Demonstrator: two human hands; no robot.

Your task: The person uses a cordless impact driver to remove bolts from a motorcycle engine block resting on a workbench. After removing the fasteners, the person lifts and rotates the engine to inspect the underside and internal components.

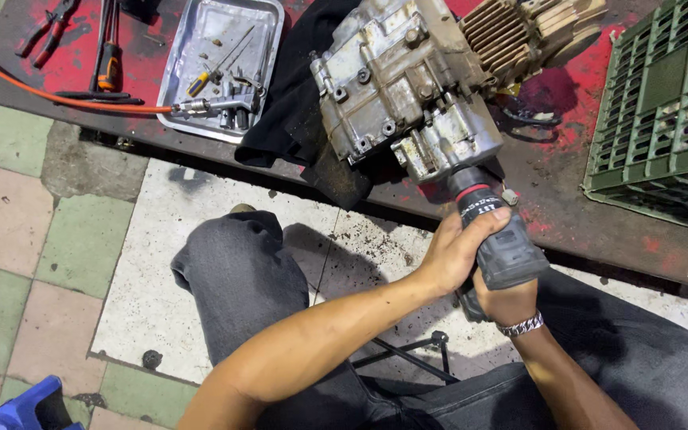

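Both hands are closed on a grey and black power driver (497, 239). The left hand (457, 253) wraps over the top of its body just behind the red-ringed nose, and the right hand (506, 301), with a metal bracelet (521, 324) at the wrist, grips the handle from below. The driver's nose is pressed against the near face of a dirty engine block (408, 87), which lies on the table (591, 215) close to its near edge, roughly midway along it. The table top is dark and worn, with patches of red paint.

A black cloth (296, 95) lies under and to the left of the engine. Further left sits a metal tray (220, 68) holding a screwdriver, sockets and small parts, with an orange hose (57, 95) running up to it. Pliers with red handles (48, 32) lie near the far left corner. A green plastic crate (662, 111) stands at the right edge. The person's knees in dark trousers (236, 271) are over the tiled floor (33, 231).
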